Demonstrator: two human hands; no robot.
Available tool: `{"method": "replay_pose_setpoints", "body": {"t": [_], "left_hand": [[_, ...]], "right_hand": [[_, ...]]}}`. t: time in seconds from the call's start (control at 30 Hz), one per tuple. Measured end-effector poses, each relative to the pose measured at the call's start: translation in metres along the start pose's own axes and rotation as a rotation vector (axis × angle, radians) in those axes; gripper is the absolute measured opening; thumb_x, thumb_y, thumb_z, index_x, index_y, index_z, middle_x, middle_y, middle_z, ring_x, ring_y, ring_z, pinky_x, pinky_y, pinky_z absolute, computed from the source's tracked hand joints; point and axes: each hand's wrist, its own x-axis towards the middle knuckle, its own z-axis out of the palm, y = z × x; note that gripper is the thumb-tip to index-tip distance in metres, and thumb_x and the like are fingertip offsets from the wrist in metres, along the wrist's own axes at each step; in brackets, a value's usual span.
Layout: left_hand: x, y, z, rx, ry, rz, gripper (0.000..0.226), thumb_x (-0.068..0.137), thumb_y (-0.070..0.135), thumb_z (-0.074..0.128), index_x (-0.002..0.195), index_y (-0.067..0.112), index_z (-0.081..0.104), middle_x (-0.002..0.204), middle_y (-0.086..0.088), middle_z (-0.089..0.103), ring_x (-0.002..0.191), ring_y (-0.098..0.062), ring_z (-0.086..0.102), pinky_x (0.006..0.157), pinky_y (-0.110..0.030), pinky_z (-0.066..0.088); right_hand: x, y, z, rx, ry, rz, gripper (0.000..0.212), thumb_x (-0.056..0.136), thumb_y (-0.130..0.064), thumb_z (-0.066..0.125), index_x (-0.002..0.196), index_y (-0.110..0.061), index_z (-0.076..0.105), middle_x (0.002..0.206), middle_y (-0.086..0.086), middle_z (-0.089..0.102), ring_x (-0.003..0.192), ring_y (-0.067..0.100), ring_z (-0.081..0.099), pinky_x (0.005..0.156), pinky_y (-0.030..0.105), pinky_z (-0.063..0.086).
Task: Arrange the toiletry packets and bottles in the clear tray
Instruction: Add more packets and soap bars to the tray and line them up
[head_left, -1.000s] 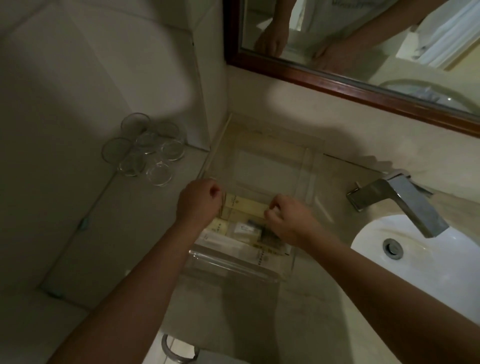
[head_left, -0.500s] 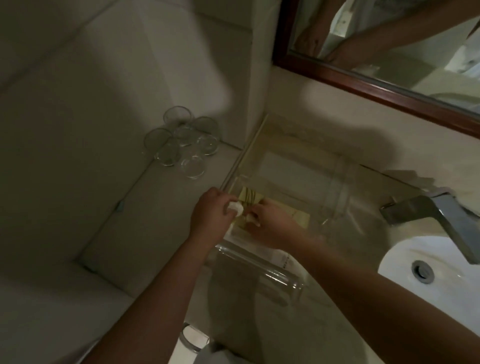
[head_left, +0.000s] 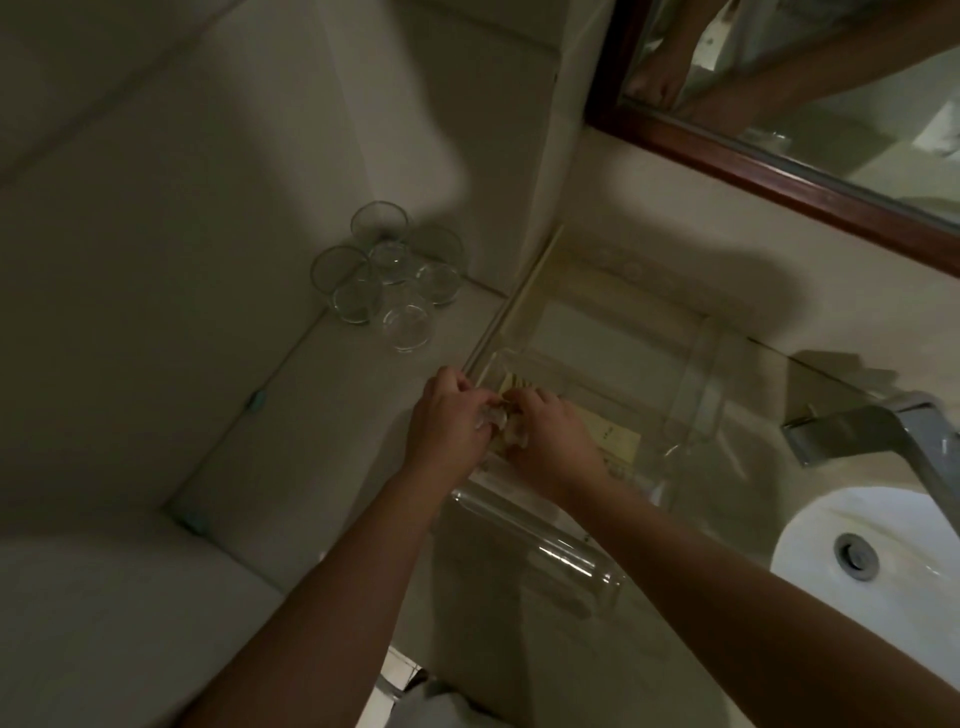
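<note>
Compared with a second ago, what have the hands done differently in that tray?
The left hand and right hand were apart over the packets; now they meet at the left end of the clear tray, pinching small clear items together. The glasses and tap have not shifted.

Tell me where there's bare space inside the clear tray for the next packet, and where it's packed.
Free: the far half of the clear tray, between its back wall and the yellow packets. Also bare: the ledge between the glass cups and the tray's left wall. Crowded: the near left corner, where the left hand and right hand meet over the packets.
</note>
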Motion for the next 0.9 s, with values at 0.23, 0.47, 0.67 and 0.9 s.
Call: {"method": "replay_pose_setpoints", "body": {"t": [0.23,0.47,0.67,0.9], "left_hand": [[-0.001,0.000,0.000,-0.007,-0.001,-0.005,0.029,0.077,0.024,0.070,0.105,0.029,0.068,0.110,-0.001,0.046,0.104,-0.021,0.048,0.085,-0.037,0.049],[-0.004,-0.002,-0.002,-0.169,0.019,-0.036,0.023,0.078,0.022,0.069,0.101,0.026,0.070,0.116,-0.001,0.047,0.108,-0.020,0.049,0.091,-0.035,0.048],[-0.014,0.004,-0.008,-0.236,0.117,-0.059,0.025,0.078,0.017,0.070,0.102,0.023,0.067,0.113,-0.003,0.051,0.107,-0.021,0.052,0.088,-0.033,0.049],[-0.029,0.067,0.007,-0.140,0.117,0.114,0.032,0.075,0.015,0.068,0.106,0.018,0.066,0.108,-0.008,0.056,0.102,-0.027,0.054,0.085,-0.035,0.048]], "right_hand": [[-0.007,-0.003,-0.002,0.006,0.035,0.019,0.058,0.081,-0.016,0.068,0.134,-0.015,0.045,0.127,0.009,0.058,0.116,0.028,0.052,0.093,0.034,0.040],[-0.017,0.001,-0.007,0.065,0.071,0.044,0.053,0.078,-0.017,0.069,0.128,-0.017,0.051,0.122,0.008,0.057,0.109,0.029,0.055,0.085,0.032,0.042],[-0.054,0.039,-0.033,0.153,0.216,0.173,0.049,0.081,-0.015,0.073,0.127,-0.020,0.055,0.124,-0.001,0.057,0.114,0.019,0.055,0.095,0.032,0.045],[-0.104,0.073,-0.047,0.189,0.266,0.282,0.048,0.082,-0.027,0.073,0.126,-0.024,0.054,0.122,-0.003,0.060,0.112,0.017,0.056,0.092,0.033,0.048]]}}
